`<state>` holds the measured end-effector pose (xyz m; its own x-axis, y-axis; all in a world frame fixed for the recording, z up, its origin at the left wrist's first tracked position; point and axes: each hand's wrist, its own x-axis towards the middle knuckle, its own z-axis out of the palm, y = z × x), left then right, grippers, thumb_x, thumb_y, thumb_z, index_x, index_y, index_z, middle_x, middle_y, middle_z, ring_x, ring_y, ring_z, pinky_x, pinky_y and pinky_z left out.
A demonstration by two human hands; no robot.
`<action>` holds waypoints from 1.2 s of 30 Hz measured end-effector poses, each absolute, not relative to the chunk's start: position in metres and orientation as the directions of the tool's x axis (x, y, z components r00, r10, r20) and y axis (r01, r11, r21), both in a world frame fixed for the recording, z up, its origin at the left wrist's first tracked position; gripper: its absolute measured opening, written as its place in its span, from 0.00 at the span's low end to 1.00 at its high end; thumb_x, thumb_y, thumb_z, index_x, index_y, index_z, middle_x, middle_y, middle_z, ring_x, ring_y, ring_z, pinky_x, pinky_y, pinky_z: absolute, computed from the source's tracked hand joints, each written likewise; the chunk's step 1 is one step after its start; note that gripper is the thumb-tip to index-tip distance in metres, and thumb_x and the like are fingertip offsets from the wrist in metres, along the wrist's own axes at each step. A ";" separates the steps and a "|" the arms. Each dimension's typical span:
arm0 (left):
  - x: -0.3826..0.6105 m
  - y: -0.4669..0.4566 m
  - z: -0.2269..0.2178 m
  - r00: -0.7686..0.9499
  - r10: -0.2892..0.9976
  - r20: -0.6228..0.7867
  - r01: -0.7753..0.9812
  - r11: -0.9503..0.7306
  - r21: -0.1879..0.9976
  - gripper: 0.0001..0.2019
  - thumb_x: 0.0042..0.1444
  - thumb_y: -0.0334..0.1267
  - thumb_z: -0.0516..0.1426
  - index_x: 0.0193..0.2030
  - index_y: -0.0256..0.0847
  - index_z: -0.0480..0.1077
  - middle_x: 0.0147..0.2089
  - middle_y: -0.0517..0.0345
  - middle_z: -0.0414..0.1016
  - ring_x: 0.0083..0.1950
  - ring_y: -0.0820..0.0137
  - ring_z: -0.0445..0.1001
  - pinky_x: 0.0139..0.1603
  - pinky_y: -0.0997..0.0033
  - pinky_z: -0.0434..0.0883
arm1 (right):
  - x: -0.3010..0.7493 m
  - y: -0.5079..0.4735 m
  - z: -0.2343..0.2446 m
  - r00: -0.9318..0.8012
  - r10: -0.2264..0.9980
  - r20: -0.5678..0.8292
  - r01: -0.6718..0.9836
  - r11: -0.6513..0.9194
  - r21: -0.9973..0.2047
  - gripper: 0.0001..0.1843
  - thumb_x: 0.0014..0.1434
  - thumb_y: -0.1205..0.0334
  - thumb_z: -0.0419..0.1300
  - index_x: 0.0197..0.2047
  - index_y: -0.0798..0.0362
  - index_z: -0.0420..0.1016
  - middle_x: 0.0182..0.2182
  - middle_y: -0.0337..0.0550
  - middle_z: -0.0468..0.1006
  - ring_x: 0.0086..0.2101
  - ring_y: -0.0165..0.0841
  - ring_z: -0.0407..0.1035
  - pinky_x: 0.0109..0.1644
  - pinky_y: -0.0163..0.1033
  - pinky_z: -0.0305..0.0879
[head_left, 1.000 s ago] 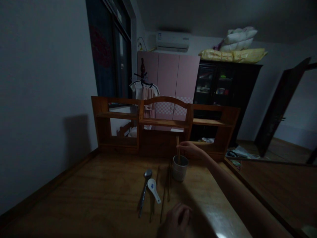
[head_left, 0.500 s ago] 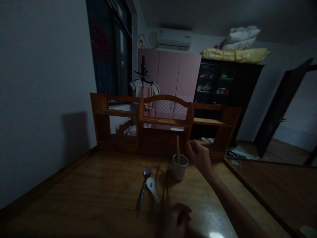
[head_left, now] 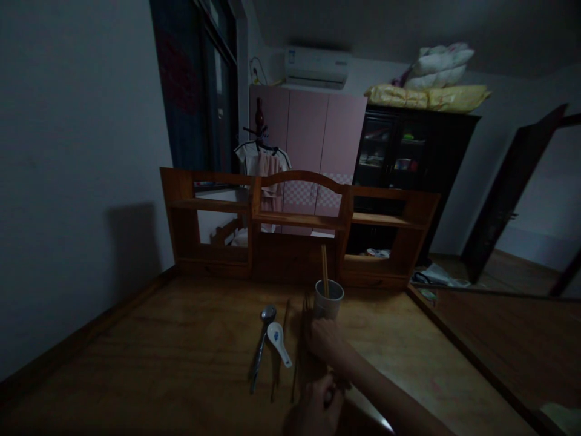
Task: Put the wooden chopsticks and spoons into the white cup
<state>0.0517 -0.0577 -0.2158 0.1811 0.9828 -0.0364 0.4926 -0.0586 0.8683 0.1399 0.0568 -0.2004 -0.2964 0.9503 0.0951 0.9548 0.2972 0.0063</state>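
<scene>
A light-coloured cup [head_left: 328, 297] stands upright on the wooden desk, with a pair of chopsticks [head_left: 324, 269] in it. In front of the cup my right hand [head_left: 329, 340] is low over the desk, fingers curled, covering part of some loose chopsticks [head_left: 305, 303]. What its fingers hold is hidden. My left hand [head_left: 318, 402] is nearer to me, just below the right wrist, with curled fingers whose contents I cannot make out. Left of both hands lie a white ceramic spoon [head_left: 278, 342] and a metal spoon [head_left: 259, 354]. Thin chopsticks [head_left: 285, 321] lie beside the ceramic spoon.
A low wooden shelf unit [head_left: 297, 224] runs along the desk's back edge. The wall [head_left: 82, 181] borders the left side, and a raised wooden edge [head_left: 467, 351] borders the right. A pink wardrobe [head_left: 306, 133] and a dark cabinet [head_left: 442, 145] stand farther off in the dim room.
My right hand has come down from beside the cup's rim to the desk in front of the cup. The left hand stays low, its fingers now more curled.
</scene>
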 end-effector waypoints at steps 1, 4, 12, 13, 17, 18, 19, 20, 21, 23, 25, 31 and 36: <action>0.052 -0.057 -0.216 0.172 0.984 -0.041 0.498 -0.052 0.865 0.14 0.57 0.43 0.51 0.42 0.47 0.77 0.38 0.55 0.77 0.40 0.63 0.74 0.39 0.72 0.67 | 0.137 0.057 -0.200 -0.288 0.954 0.085 0.958 0.288 0.015 0.12 0.60 0.66 0.56 0.37 0.62 0.79 0.35 0.61 0.78 0.38 0.49 0.74 0.39 0.42 0.66; 0.052 -0.056 -0.216 0.169 0.985 -0.023 0.485 -0.063 0.872 0.15 0.57 0.41 0.52 0.46 0.46 0.77 0.40 0.53 0.78 0.41 0.62 0.74 0.42 0.69 0.67 | 0.130 0.055 -0.194 -0.272 0.961 0.051 0.962 0.271 0.028 0.11 0.55 0.65 0.59 0.36 0.63 0.80 0.34 0.63 0.78 0.37 0.51 0.74 0.38 0.43 0.67; 0.051 -0.053 -0.218 0.239 0.971 0.017 0.399 -0.114 0.910 0.15 0.57 0.44 0.51 0.40 0.46 0.78 0.33 0.54 0.78 0.38 0.61 0.74 0.40 0.69 0.68 | 0.135 0.050 -0.176 -0.297 0.954 0.030 0.954 0.298 -0.025 0.10 0.55 0.73 0.56 0.37 0.61 0.78 0.36 0.60 0.78 0.39 0.48 0.74 0.39 0.41 0.66; 0.051 -0.053 -0.221 0.208 0.978 -0.006 0.402 -0.080 0.912 0.15 0.57 0.46 0.52 0.39 0.46 0.78 0.34 0.53 0.78 0.38 0.61 0.74 0.40 0.69 0.68 | 0.140 0.046 -0.173 -0.299 0.953 0.044 0.953 0.301 -0.039 0.11 0.55 0.74 0.55 0.38 0.61 0.78 0.37 0.60 0.78 0.39 0.47 0.74 0.39 0.41 0.66; 0.053 -0.048 -0.232 0.274 0.962 -0.009 0.312 -0.080 0.947 0.18 0.58 0.50 0.50 0.40 0.42 0.76 0.33 0.54 0.75 0.33 0.65 0.72 0.33 0.73 0.65 | 0.161 0.020 -0.156 -0.279 0.954 0.112 0.947 0.292 -0.131 0.13 0.60 0.73 0.51 0.46 0.59 0.72 0.37 0.54 0.77 0.36 0.43 0.73 0.36 0.39 0.65; 0.053 -0.046 -0.234 0.326 0.945 0.015 0.275 -0.110 0.955 0.19 0.59 0.51 0.49 0.41 0.41 0.75 0.30 0.55 0.73 0.30 0.67 0.70 0.30 0.73 0.63 | 0.166 0.011 -0.152 -0.270 0.951 0.149 0.933 0.297 -0.205 0.13 0.64 0.69 0.49 0.48 0.57 0.70 0.35 0.51 0.77 0.34 0.40 0.72 0.34 0.37 0.64; 0.054 -0.044 -0.236 0.371 0.928 0.037 0.244 -0.135 0.960 0.20 0.60 0.52 0.48 0.42 0.40 0.74 0.26 0.57 0.70 0.27 0.70 0.68 0.27 0.74 0.60 | 0.170 0.001 -0.150 -0.254 0.942 0.218 0.865 0.322 -0.384 0.12 0.67 0.64 0.49 0.48 0.55 0.69 0.33 0.48 0.76 0.32 0.38 0.71 0.32 0.36 0.64; 0.056 -0.042 -0.237 0.402 0.914 0.053 0.222 -0.153 0.963 0.21 0.60 0.52 0.48 0.44 0.39 0.73 0.24 0.60 0.67 0.25 0.71 0.65 0.25 0.75 0.58 | 0.174 -0.009 -0.148 -0.218 0.932 0.288 0.753 0.348 -0.559 0.11 0.68 0.60 0.48 0.47 0.53 0.69 0.31 0.45 0.75 0.30 0.37 0.70 0.32 0.36 0.64; 0.057 -0.041 -0.237 0.421 0.905 0.059 0.209 -0.160 0.965 0.20 0.60 0.52 0.50 0.47 0.39 0.72 0.23 0.62 0.65 0.24 0.73 0.62 0.24 0.75 0.56 | 0.176 -0.019 -0.149 -0.173 0.928 0.331 0.609 0.365 -0.704 0.13 0.70 0.56 0.46 0.46 0.52 0.69 0.29 0.43 0.73 0.30 0.36 0.69 0.33 0.35 0.64; 0.060 -0.041 -0.236 0.446 0.894 0.042 0.196 -0.143 0.970 0.22 0.54 0.48 0.58 0.53 0.39 0.68 0.24 0.64 0.65 0.24 0.74 0.62 0.25 0.76 0.57 | 0.179 -0.036 -0.155 -0.069 0.937 0.342 0.344 0.344 -0.873 0.17 0.70 0.50 0.45 0.41 0.52 0.68 0.26 0.40 0.70 0.28 0.34 0.67 0.29 0.34 0.65; 0.062 -0.042 -0.233 0.473 0.881 0.030 0.185 -0.132 0.974 0.29 0.45 0.40 0.64 0.56 0.39 0.66 0.29 0.63 0.69 0.28 0.73 0.66 0.29 0.77 0.61 | 0.180 -0.048 -0.165 0.001 0.945 0.327 0.203 0.320 -0.926 0.20 0.69 0.47 0.47 0.37 0.52 0.69 0.30 0.42 0.70 0.33 0.36 0.68 0.33 0.34 0.67; 0.056 -0.047 -0.219 0.442 0.885 0.146 0.199 -0.256 0.946 0.15 0.51 0.33 0.57 0.47 0.42 0.72 0.44 0.54 0.73 0.44 0.66 0.71 0.48 0.70 0.67 | 0.174 -0.065 -0.188 0.053 0.960 0.275 0.110 0.269 -0.957 0.25 0.67 0.40 0.45 0.50 0.49 0.71 0.51 0.48 0.68 0.50 0.42 0.64 0.51 0.42 0.67; 0.055 -0.046 -0.225 0.391 0.917 0.076 0.266 -0.191 0.945 0.12 0.55 0.33 0.52 0.44 0.41 0.73 0.44 0.53 0.76 0.43 0.65 0.72 0.48 0.68 0.68 | 0.168 -0.070 -0.196 0.051 0.955 0.291 0.136 0.282 -0.950 0.25 0.68 0.41 0.45 0.53 0.48 0.71 0.52 0.47 0.69 0.54 0.41 0.62 0.61 0.45 0.58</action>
